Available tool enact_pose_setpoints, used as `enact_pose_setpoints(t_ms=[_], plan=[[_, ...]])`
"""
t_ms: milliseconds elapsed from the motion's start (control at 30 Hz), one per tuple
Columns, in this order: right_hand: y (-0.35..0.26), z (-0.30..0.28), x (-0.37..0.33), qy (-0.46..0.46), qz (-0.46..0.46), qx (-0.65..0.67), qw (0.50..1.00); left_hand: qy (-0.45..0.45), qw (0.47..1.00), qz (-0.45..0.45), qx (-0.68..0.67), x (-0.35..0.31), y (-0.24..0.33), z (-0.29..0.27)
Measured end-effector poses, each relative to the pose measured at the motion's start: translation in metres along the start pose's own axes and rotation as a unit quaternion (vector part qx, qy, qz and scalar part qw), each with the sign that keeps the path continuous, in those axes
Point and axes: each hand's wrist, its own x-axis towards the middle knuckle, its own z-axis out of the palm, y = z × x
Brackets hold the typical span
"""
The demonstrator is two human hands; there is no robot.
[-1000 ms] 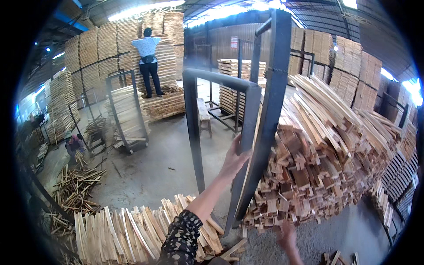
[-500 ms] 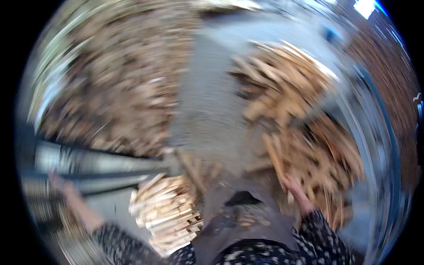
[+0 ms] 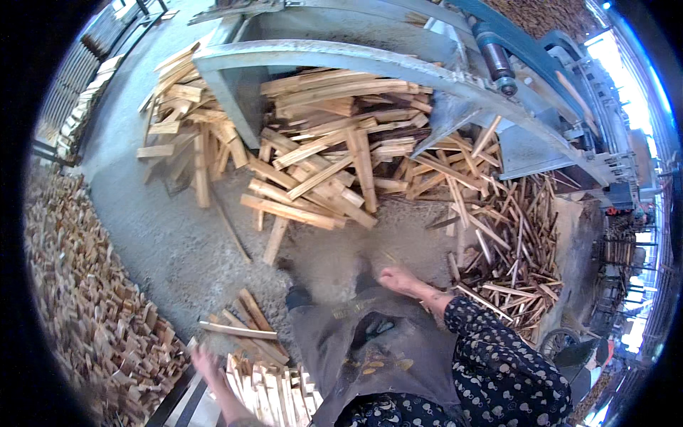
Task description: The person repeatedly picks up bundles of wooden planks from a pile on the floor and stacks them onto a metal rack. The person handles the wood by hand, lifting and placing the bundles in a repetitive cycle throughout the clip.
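We are standing over a concrete floor [image 3: 163, 228], looking straight down at our dark apron [image 3: 370, 349] and the offcuts scattered around it. Our right hand [image 3: 402, 281] hangs low in front of the apron with nothing in it, fingers loosely apart and pointing left, just near the edge of the big loose pile of wood slats [image 3: 320, 171] that spills out from under the grey metal machine frame [image 3: 341, 57] at the far side. Our left hand [image 3: 206, 364] is down at the near left, blurred, so we cannot tell how its fingers are set; it sits just beside, perhaps touching, the neat bundle of slats [image 3: 267, 388] stacked on end at the near edge. A few loose slats [image 3: 238, 327] lie on the floor just beyond that bundle. To the right a tangle of thin splintery strips [image 3: 512, 249] lies apart from the thicker pieces, and on the far left a broad bank of stacked blocks [image 3: 78, 306] runs along the wall. Judging from this, a small share is gathered into the bundle, and most of the pile is left unsorted on the floor.
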Motion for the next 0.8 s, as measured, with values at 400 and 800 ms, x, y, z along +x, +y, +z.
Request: enact_pose_setpoints(t_ms=[400, 800], plan=[[0.110, -0.081, -0.011, 0.066, 0.146, -0.093, 0.983, -0.489, 0.862, 0.030, 0.126, -0.124, -0.049, 0.370], [0.167, -0.111, 0.346, 0.019, 0.036, 0.257, 0.965, -0.273, 0.907, -0.313, -0.064, -0.115, -0.222, 0.426]])
